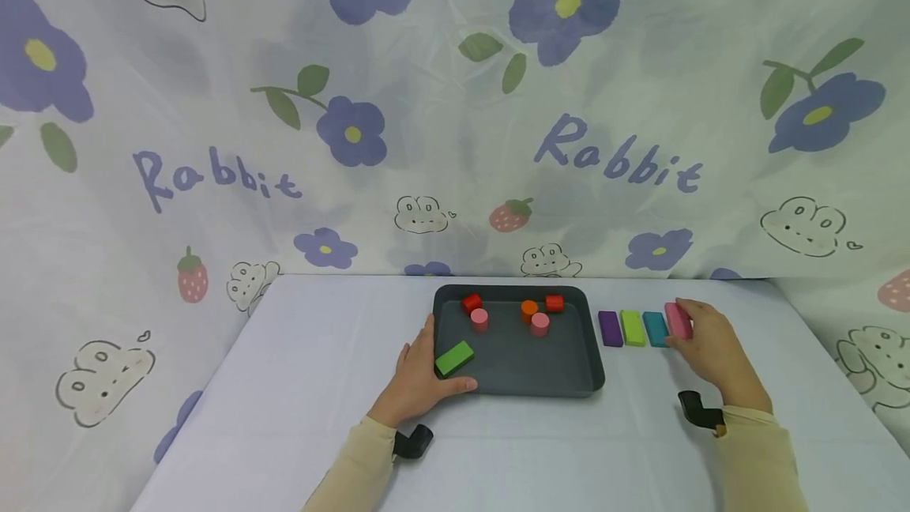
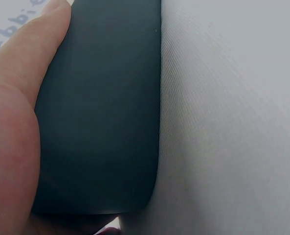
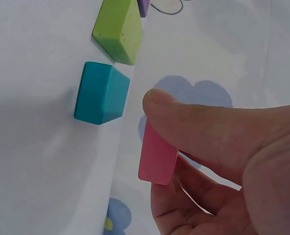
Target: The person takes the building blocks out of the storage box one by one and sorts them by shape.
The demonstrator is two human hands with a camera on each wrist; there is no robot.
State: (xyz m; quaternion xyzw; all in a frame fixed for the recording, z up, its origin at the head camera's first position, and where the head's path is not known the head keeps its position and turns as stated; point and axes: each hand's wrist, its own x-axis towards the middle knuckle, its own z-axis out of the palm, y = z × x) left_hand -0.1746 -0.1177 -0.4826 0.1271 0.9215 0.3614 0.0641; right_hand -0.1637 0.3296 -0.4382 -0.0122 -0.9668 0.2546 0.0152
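Observation:
My right hand pinches a pink rectangular block between thumb and fingers. Whether the block touches the table cannot be told. To its left a teal block, a lime-green block and a purple block form a row. At the near left corner of a dark grey tray is my left hand. Its fingers lie straight along the left side, and its thumb stretches along the front rim. Inside the tray, near that hand, a green block lies at a slant.
Toward the tray's back are red pieces, pink cylinders and an orange cylinder. A white cloth covers the table. Behind it hangs a flower-and-rabbit printed curtain. Black wrist mounts stick out from both sleeves.

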